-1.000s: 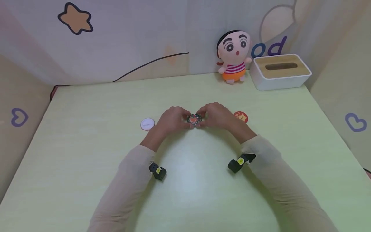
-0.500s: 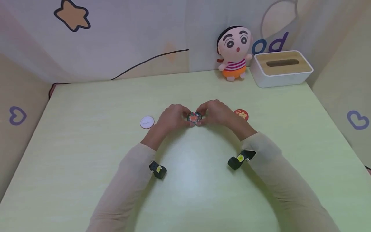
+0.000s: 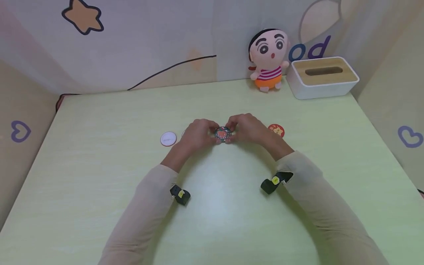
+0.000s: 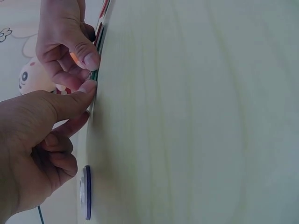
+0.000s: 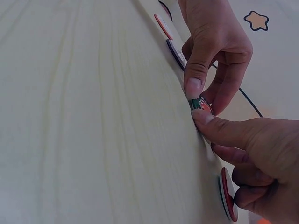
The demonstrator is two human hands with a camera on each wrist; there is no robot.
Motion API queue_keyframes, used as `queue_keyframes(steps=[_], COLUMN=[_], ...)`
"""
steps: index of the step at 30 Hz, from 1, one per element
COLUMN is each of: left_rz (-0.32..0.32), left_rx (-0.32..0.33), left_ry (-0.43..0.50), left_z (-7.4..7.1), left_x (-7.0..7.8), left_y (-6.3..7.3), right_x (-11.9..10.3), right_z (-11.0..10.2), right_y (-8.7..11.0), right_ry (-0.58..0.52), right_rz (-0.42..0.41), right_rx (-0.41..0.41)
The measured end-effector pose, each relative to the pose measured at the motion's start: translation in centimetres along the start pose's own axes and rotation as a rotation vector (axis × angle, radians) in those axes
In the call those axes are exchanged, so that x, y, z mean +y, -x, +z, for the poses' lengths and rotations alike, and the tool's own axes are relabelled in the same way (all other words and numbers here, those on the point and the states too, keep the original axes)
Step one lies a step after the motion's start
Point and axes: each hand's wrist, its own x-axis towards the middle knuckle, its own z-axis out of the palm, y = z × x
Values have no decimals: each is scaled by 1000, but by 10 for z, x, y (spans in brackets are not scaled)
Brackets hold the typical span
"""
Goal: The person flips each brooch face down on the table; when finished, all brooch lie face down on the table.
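Pale tabletop [image 3: 212, 217] lies under a round badge [image 3: 223, 134], its opposite edges pinched by the left hand [image 3: 199, 133] and right hand [image 3: 248, 129]. Probably light, stiff and slick, it suits a rim hold; tabletop contact is unclear.

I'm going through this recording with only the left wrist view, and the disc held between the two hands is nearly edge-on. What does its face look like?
Observer: In the head view the held disc has a dark rim around an orange-red picture.
Operator: I see one blue-edged disc near the left hand. Any others there?
Observer: Yes, the right wrist view shows a red-edged disc just past it.
Operator: And what stands beside the doll?
Observer: A white box with a slotted, wood-coloured top.
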Motion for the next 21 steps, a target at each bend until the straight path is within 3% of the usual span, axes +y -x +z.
queue_keyframes(steps=[9, 21], left_rz=[16, -6], left_rx=[12, 9], left_ry=[59, 68], left_z=[0, 0], left_x=[-1, -4], left_y=[0, 1], right_x=[0, -1], right_z=[-1, -1], right_y=[3, 1], right_ry=[8, 0], right_rz=[-12, -32], right_rx=[22, 25])
